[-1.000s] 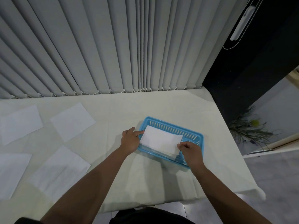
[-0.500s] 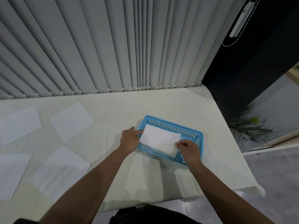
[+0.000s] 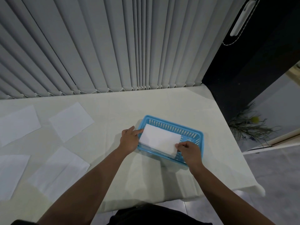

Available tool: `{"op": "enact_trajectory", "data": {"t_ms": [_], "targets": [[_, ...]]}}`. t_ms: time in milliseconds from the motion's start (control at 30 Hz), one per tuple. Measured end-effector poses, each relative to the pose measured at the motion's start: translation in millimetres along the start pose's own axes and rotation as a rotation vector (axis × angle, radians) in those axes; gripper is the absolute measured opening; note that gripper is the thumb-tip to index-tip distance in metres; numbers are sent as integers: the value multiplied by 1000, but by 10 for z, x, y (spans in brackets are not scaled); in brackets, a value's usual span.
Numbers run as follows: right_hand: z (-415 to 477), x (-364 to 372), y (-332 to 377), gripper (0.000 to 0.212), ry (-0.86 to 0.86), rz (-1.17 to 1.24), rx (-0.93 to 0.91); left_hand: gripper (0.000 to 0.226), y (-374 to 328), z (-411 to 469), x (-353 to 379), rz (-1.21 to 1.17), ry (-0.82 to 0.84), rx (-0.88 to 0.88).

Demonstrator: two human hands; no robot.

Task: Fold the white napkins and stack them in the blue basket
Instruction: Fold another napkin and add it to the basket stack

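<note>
Folded napkin (image 3: pixel 159 139) sat in the blue basket (image 3: pixel 172 127), lying slightly askew, with layered white edges showing under its near side. Right hand (image 3: pixel 189 151) had curled fingers (image 3: pixel 180 145) pinching the napkin's near-right corner. Left hand (image 3: pixel 129 138) was at the basket's left end, fingers roughly straight, index tip touching the napkin's left edge and gripping nothing. Basket was on the right part of the table (image 3: pixel 146 108). Four unfolded napkins (image 3: pixel 71 120) lay flat well to the left. Vertical blinds (image 3: pixel 113 46) hung behind.
</note>
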State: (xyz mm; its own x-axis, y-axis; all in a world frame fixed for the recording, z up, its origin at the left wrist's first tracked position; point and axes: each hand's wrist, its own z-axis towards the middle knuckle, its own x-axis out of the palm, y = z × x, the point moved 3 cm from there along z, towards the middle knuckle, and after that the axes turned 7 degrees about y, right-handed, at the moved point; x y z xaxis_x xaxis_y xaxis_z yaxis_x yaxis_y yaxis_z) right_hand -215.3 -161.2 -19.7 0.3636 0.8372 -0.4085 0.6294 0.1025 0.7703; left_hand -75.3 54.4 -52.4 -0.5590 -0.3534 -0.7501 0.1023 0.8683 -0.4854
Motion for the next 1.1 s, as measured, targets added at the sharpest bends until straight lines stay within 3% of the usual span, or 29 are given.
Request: {"op": "enact_trajectory", "data": {"t_ms": [267,367,467,533,700,933,1033,1100], "targets": [[0,4,-42,18,-19,-61,-13,50,-93,-129,-52,26,19,19],[-28,1,-19,27,-56,-103,-67,44,-138,-197,-88,-51,-80,67],[-45,24,41,37,-159,-448,-336,45,-248,-254,-119,40,-167,170],[-61,108,78,50,-100,-716,-476,50,-311,-236,-87,206,-131,218],[9,303,-35,95,155,-1100,-406,85,-251,-124,61,474,42,226],[34,291,-142,100,171,-1132,-392,96,-205,-117,74,555,31,249],[-23,167,-100,103,103,-1003,-403,93,-180,-158,21,406,-20,217],[-38,20,-75,89,-47,-868,-397,81,-142,-167,-78,212,-127,120]]}}
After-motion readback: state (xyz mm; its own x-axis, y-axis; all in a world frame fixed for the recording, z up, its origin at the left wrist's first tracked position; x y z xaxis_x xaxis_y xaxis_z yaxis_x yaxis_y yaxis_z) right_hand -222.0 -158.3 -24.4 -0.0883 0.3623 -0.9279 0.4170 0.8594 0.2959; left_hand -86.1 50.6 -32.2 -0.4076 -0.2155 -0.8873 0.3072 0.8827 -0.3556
